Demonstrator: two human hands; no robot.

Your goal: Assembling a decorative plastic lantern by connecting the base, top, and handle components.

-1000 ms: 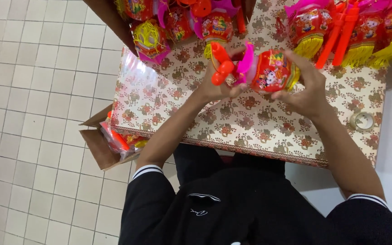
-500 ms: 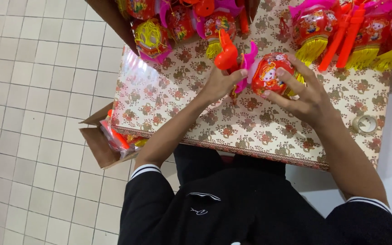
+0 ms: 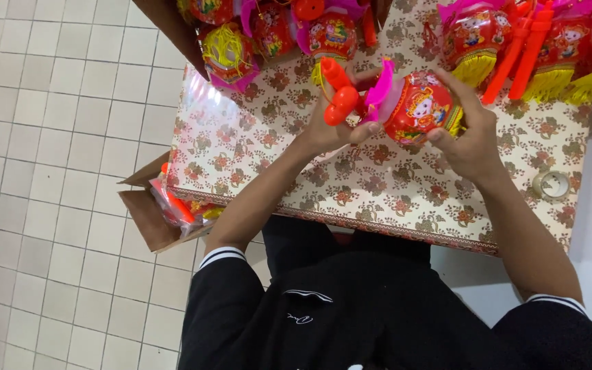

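Item: 1 red toy lantern (image 3: 421, 109) with a pink fin, held just above the floral-patterned surface (image 3: 378, 185) between both hands, raised so its parts meet at working height. Left hand (image 3: 330, 130): fingers curled tight around the orange plastic handle (image 3: 340, 96), angled toward the lantern's left side. Right hand (image 3: 471, 140): fingers spread and clamped around the lantern body, steadying it. Far edge: rows of finished lanterns (image 3: 556, 48) with yellow tassels. Near left, beside the surface: 1 open cardboard box (image 3: 149, 219) of parts on the tiled floor.
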